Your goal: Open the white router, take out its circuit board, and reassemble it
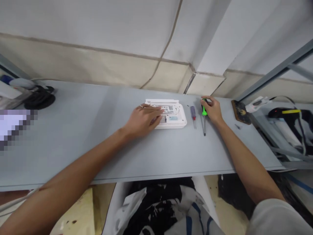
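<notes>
At the frame's centre, one white device (181, 122) lies on the tabletop (146, 156), partly covered by the left hand (144, 119), loosely extended across it. Right of centre, the right hand (212, 108) is clamped around one green screwdriver (204, 113); one purple screwdriver (193, 112) lies between. Print on the device's upper label (169, 108) is illegible.

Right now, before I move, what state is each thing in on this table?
Left hand: fingers extended, resting on the white device.
Right hand: closed around the green screwdriver's handle.
White device: lying label side up, partly covered.
Green screwdriver: held, tip towards you.
Purple-handled screwdriver: lying on the table, unheld, tip towards you.
</notes>
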Tool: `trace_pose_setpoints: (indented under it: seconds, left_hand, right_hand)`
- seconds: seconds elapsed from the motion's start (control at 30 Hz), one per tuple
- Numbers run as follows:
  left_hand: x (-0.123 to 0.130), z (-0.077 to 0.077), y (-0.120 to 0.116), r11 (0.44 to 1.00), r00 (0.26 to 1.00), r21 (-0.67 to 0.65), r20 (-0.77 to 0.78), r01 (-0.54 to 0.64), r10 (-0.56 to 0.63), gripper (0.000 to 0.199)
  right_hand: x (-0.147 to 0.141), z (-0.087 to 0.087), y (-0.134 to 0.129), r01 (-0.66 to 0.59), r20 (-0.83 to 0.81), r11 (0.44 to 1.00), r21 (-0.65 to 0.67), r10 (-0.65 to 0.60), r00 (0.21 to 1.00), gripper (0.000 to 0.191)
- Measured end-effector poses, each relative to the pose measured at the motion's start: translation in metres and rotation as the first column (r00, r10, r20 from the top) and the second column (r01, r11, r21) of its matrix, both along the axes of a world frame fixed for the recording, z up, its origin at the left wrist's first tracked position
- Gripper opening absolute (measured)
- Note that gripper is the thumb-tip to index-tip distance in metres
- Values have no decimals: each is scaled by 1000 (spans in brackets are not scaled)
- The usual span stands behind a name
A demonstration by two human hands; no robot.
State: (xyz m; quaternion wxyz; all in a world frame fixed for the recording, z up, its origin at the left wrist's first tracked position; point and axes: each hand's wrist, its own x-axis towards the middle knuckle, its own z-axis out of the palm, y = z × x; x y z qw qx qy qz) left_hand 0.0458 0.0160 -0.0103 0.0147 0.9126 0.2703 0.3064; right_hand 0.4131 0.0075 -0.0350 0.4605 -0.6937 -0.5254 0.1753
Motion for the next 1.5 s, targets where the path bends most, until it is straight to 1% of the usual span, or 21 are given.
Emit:
trace_pose_setpoints:
  seconds: [0.07, 0.17, 0.3, 0.37, 0.47, 0.6, 0.67, 0.73, 0.8, 0.87, 0.9, 0.97, 1.0, 1.03, 1.1, 1.17, 1.23, 1.27, 1.3, 1.4, 1.5]
  left_hand:
    - [1, 2, -1, 1000, 1000, -7, 8, 4, -4, 32]
    - [3, 4, -4, 1000, 1000, -7, 14, 3, -3, 32]
    - [4, 3, -5, 1000, 998, 3, 50, 22, -23, 27]
    - [4, 2, -4, 1000, 998, -6, 60, 27, -27, 25]
    - [4, 3, -3, 999, 998, -9, 48, 34, -34, 23]
    - [3, 6, -2, 998, 998, 10, 13, 65, -66, 22]
    - [3, 6, -2, 996, 996, 27, -2, 85, -85, 20]
    - [3, 5, -1, 993, 994, 48, -1, 109, -109, 18]
    - [3, 3, 0, 988, 991, 80, 21, 133, -135, 16]
    - [4, 3, -1, 982, 988, 131, 61, 133, -142, 12]
    - [5, 3, -2, 979, 987, 165, 81, 122, -137, 11]
    - [8, 5, -6, 965, 985, 243, 114, 97, -128, 11]
    - [10, 7, -8, 954, 983, 285, 128, 90, -131, 11]
    - [12, 8, -11, 942, 980, 323, 140, 92, -144, 10]
    - [16, 11, -18, 914, 973, 387, 135, 121, -186, 10]
    - [18, 11, -23, 889, 973, 427, 75, 167, -219, 15]
    - [18, 10, -26, 877, 975, 437, 2, 198, -221, 22]
    - [18, 10, -26, 874, 976, 442, -15, 202, -217, 23]
    - [18, 10, -25, 871, 977, 450, -16, 198, -214, 23]
    - [20, 11, -20, 854, 976, 488, 21, 181, -219, 17]
    - [24, 12, -18, 844, 973, 501, 15, 192, -230, 16]
  right_hand:
    - [-4, -4, 0, -32, 66, 999, -14, 33, 997, 38]
    - [-9, -2, 0, -62, 234, 998, -21, 66, 970, 29]
    - [-12, 3, -4, -77, 309, 995, -59, 91, 947, 33]
    - [-14, 4, -5, -93, 365, 989, -113, 129, 922, 34]
    - [-20, 5, -5, -66, 436, 979, -191, 145, 888, 34]
    - [-24, 7, -6, -20, 455, 974, -228, 124, 882, 35]
    - [-21, 10, -8, 20, 475, 971, -239, 99, 874, 39]
    - [-16, 15, -12, 90, 509, 978, -188, 19, 861, 44]
    - [-16, 23, -17, 129, 519, 990, -58, -81, 851, 42]
    - [-24, 32, -23, 64, 478, 993, 98, -103, 872, 33]
    - [-32, 36, -28, -5, 444, 987, 162, -69, 893, 29]
    - [-57, 42, -39, -171, 381, 950, 261, 62, 922, 26]
    - [-71, 43, -45, -253, 364, 924, 285, 140, 921, 25]
    - [-86, 42, -52, -341, 359, 891, 300, 226, 906, 25]
    - [-112, 39, -66, -513, 392, 814, 273, 393, 832, 23]
    - [-130, 33, -75, -625, 422, 736, 259, 496, 759, 21]
    - [-138, 29, -79, -676, 424, 682, 277, 545, 724, 21]
    - [-140, 27, -79, -685, 413, 669, 289, 558, 720, 22]
    - [-140, 27, -78, -685, 397, 666, 296, 566, 722, 22]
    - [-138, 25, -77, -666, 380, 686, 294, 556, 739, 19]
    - [-136, 26, -80, -672, 464, 680, 293, 514, 721, 14]
